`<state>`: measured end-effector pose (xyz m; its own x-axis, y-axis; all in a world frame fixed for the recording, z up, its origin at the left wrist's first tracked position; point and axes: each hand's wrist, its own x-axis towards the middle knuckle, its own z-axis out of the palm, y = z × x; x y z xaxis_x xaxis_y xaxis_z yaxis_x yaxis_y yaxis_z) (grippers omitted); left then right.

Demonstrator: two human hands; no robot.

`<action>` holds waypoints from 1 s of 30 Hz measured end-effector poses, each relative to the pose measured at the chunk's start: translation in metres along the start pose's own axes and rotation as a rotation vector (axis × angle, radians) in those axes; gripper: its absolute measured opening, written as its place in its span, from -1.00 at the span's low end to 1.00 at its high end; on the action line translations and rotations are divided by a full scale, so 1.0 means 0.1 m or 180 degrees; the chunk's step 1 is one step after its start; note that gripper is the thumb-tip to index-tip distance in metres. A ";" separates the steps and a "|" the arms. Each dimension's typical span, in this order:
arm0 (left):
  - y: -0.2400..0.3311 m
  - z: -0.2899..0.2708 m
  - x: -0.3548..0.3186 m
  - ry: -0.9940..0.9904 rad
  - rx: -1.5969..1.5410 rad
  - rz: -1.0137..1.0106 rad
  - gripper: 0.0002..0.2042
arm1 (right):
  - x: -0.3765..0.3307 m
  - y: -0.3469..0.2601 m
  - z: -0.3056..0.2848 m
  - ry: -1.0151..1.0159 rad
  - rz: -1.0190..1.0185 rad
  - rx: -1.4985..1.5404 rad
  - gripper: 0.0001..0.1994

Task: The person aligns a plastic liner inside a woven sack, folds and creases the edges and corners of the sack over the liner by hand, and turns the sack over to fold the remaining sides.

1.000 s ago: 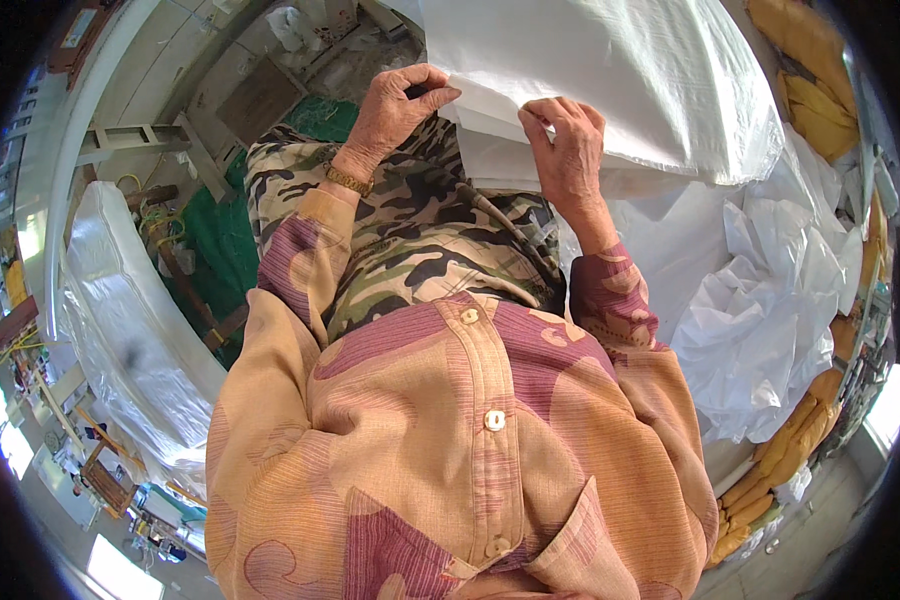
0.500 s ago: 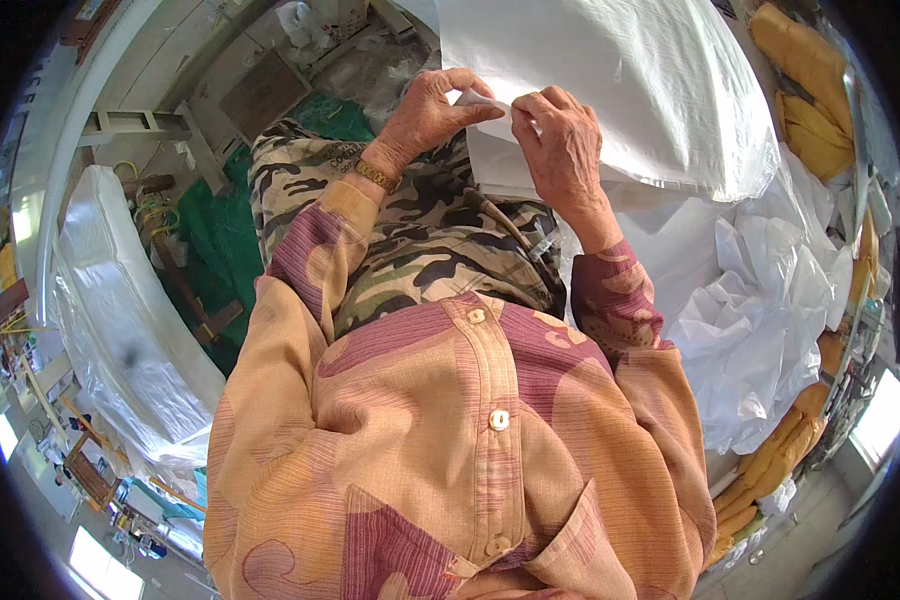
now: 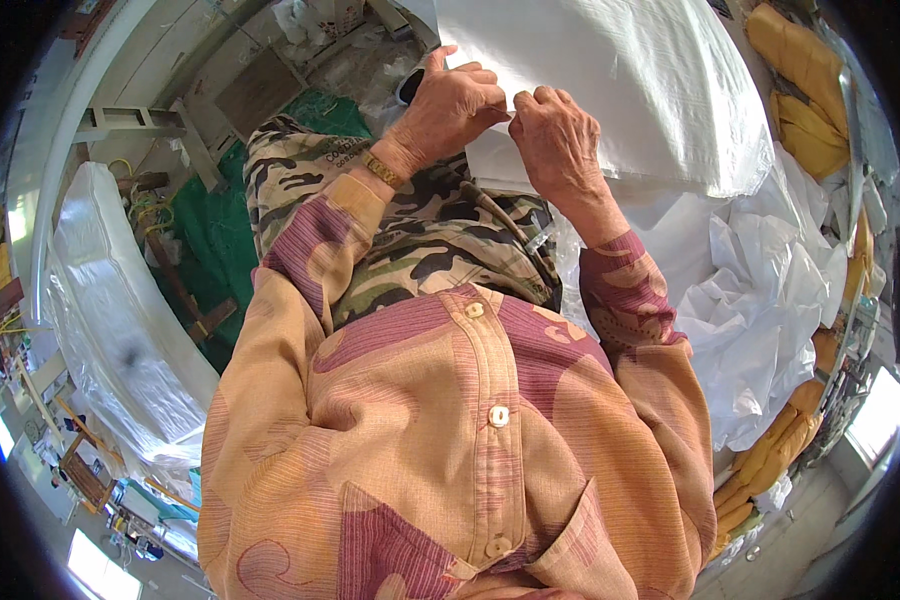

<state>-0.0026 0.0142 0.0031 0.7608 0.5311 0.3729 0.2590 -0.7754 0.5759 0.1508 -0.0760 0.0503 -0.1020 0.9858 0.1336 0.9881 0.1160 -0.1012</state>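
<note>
White sheeting (image 3: 610,90) lies ahead, rightward, its left edge at my fingers. Leftmost, clear film covers a long white slab (image 3: 115,290); green cloth (image 3: 202,275) separates it from my camouflage trousers (image 3: 410,270). My left hand (image 3: 445,112), mostly closed, pinches the edge; my right hand (image 3: 562,142), fingertips together, pinches alongside. Crumpled white plastic (image 3: 755,300) lies rightmost.

Sheet (image 3: 630,90) ahead, sheeting heap (image 3: 760,310) right, plastic-covered slab (image 3: 115,290) left

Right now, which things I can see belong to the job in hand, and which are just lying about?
In the job:
- white sheet
- left hand and right hand, at its edge

Seemingly just lying about:
- crumpled white sheeting
- long plastic-wrapped piece
- yellow bundle
- green cloth
</note>
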 end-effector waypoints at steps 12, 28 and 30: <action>-0.03 0.06 -0.05 0.0806 0.0423 0.0083 -0.85 | -0.57 0.86 0.00 0.0547 0.1077 0.0159 -0.87; -0.11 0.09 -0.10 0.0867 0.0144 0.0110 -0.86 | -0.72 0.52 -0.11 0.1170 0.0470 0.0405 -0.80; -0.09 0.09 -0.09 0.0870 0.0116 0.0117 -0.86 | -0.53 0.40 0.00 0.1068 0.0376 0.0569 -0.83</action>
<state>-0.0065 0.0132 -0.0119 0.5826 0.5709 0.5785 0.2591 -0.8051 0.5336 0.1961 -0.1236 0.0390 0.0836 0.9025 0.4225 0.9521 0.0528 -0.3012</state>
